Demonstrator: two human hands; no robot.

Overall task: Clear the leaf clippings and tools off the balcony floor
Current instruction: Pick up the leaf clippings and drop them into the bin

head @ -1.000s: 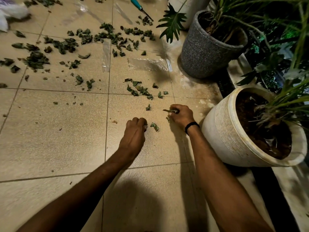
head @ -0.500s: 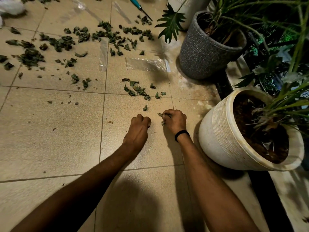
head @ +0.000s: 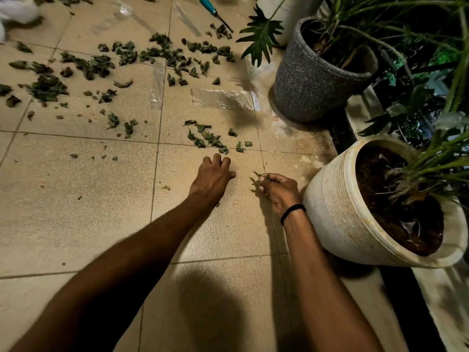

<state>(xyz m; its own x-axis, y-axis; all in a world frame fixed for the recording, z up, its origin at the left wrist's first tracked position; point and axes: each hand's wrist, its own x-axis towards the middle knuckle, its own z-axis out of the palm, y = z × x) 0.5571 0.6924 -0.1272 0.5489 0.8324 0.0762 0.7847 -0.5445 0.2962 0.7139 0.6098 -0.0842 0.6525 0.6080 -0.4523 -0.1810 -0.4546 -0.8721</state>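
Note:
Green leaf clippings lie scattered over the beige tiled floor. A small cluster of clippings (head: 210, 139) lies just beyond my hands, and bigger heaps (head: 86, 64) spread across the far left. My left hand (head: 213, 175) rests palm down on the tile, its fingers reaching toward that small cluster. My right hand (head: 278, 189) is curled round a few collected clippings (head: 257, 180) that stick out past its fingers. A teal-handled tool (head: 210, 7) lies on the floor at the far top.
A white ribbed pot (head: 337, 212) with soil stands right beside my right wrist. A grey textured pot (head: 309, 80) with a plant is further back. Clear plastic sheet (head: 223, 99) lies on the tiles. A white object (head: 17, 11) sits top left.
My left hand has uncurled and reached forward toward the small cluster. The lone clipping that lay ahead of it is no longer on the tile. My right hand has drawn back slightly, still gripping clippings.

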